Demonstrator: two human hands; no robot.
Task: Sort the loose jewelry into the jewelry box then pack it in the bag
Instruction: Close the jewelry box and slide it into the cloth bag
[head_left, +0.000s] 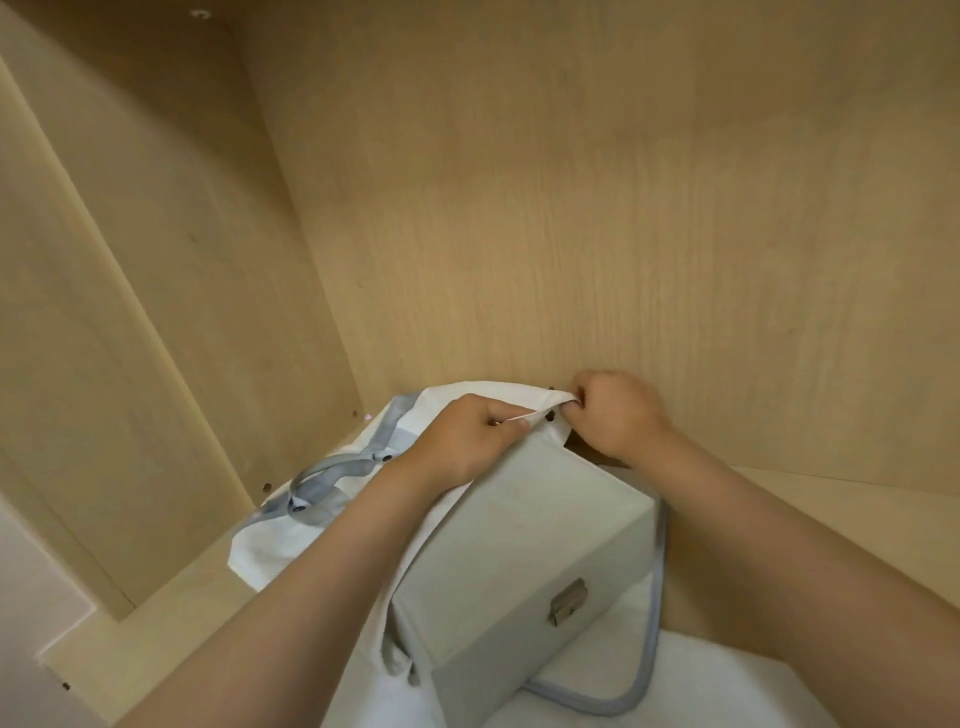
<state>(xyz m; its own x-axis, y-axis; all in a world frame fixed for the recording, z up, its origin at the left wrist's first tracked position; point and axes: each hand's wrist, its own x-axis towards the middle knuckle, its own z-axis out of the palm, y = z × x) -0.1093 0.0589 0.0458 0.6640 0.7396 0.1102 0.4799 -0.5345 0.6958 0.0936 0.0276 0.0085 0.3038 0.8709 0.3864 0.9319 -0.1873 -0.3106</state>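
A pale grey-green jewelry box (524, 561) with a metal clasp (569, 607) on its front sits shut on a wooden shelf, partly wrapped by a white cloth bag (291, 540) with grey-blue trim and straps. My left hand (467, 441) pinches the bag's white rim at the box's far top corner. Just right of it, my right hand (613, 415) grips the same rim with curled fingers. No loose jewelry is in sight.
I am inside a light wooden cabinet: back panel (623, 208) close behind the hands, side panel (156, 312) at left with small peg holes. A grey-blue bag strap (649, 649) loops down the box's right side. White cloth (701, 691) lies at the front.
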